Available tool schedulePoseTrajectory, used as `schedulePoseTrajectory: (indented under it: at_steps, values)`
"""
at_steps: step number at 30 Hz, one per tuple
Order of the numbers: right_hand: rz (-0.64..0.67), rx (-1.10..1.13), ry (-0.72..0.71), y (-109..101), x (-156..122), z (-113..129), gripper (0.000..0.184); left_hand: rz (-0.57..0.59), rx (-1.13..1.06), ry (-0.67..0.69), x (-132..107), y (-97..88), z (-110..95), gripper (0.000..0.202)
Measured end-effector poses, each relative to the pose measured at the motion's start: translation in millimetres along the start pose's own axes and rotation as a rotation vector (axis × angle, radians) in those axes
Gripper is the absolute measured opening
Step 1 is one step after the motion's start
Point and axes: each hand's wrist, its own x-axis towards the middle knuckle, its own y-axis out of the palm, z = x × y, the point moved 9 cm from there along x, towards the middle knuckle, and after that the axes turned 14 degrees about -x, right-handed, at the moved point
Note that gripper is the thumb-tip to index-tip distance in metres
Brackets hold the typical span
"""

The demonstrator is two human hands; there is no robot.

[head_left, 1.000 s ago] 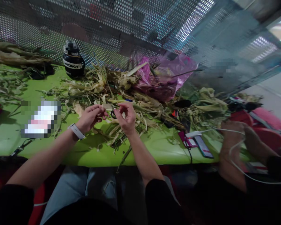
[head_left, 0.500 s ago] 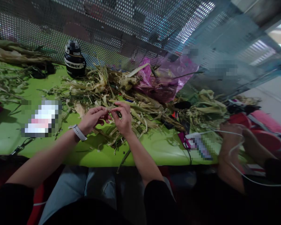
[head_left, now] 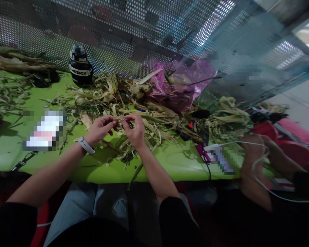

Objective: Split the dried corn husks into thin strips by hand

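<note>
Left hand [head_left: 101,129] and right hand [head_left: 136,131] pinch a pale strip [head_left: 120,118] in a fingertip grip above the husks [head_left: 154,120]; from here, a sharp tug could snap it.

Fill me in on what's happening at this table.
A person's left hand and right hand meet over a lime-green table, fingertips pinching a small pale scrap, too small to identify. Under and around them lies a loose heap of dry, yellowish-green plant husks. A translucent pink plastic bag sits at the heap's far side; a rounded black bottle with a white band stands farther left. Another person's arms are at the right.
</note>
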Motion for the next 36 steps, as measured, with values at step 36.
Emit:
schedulePoseTrajectory:
  at_steps: [36]
  values:
    - [-0.006,0.013,0.009,0,-4,0,0.023,0.167,0.363,0.135,-5,17.4,-13,0.029]
